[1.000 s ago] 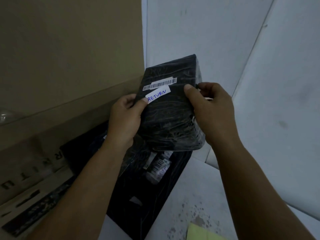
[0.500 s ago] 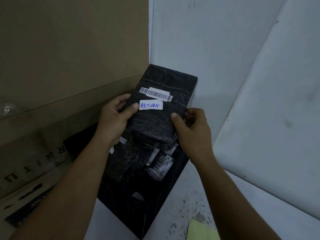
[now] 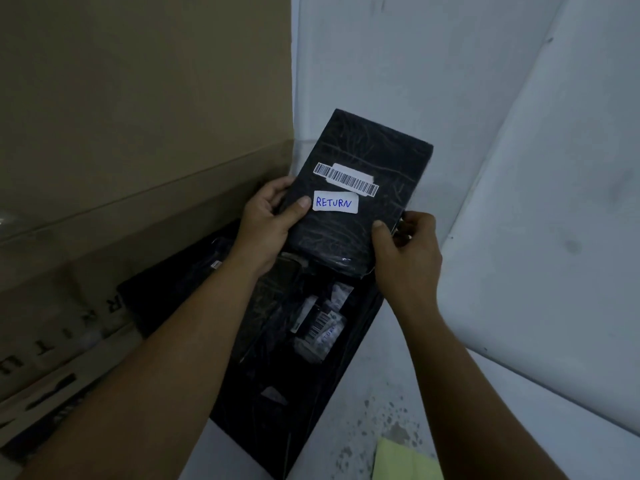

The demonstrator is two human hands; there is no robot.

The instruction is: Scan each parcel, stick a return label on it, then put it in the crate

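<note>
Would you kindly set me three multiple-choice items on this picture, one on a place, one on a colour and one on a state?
1. Where does the white label reading RETURN sit on the held parcel?
A. Just below the barcode strip
B. On the parcel's far edge
C. On the cardboard box

2. What colour is the writing on that label?
A. Red
B. Blue
C. Green

3. How is the parcel held?
A. By the left hand alone
B. Lying loose in the crate
C. By both hands, one on each side

Answers:
1 A: the label lies right under the barcode strip on the parcel.
2 B: the letters are blue on white.
3 C: the left hand and the right hand each have a thumb on the parcel's face, above the black crate.
</note>
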